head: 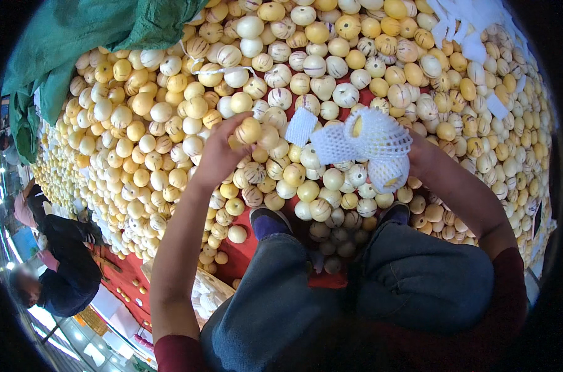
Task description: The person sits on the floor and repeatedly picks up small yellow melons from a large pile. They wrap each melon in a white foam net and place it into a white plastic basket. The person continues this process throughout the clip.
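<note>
My left hand (225, 151) is curled around a yellow pepino melon (248, 130) at the near side of a big heap of striped pepino melons (160, 111). More fruits touch or lie close to its fingertips. My right hand (416, 153) is mostly hidden behind white foam net sleeves (384, 135), with yellow fruit showing through the openings of two of them; its fingers cannot be seen. A flat foam net sleeve (332, 144) sticks out to the left of that bundle, and another (301, 126) lies on the fruit between my hands.
Green cloth (91, 42) covers the heap's upper left. White foam sleeves (467, 23) are piled at the upper right. Red sheeting (239, 253) shows near my shoes. A box with white contents (207, 297) stands left of my legs. Another person (67, 265) sits at the far left.
</note>
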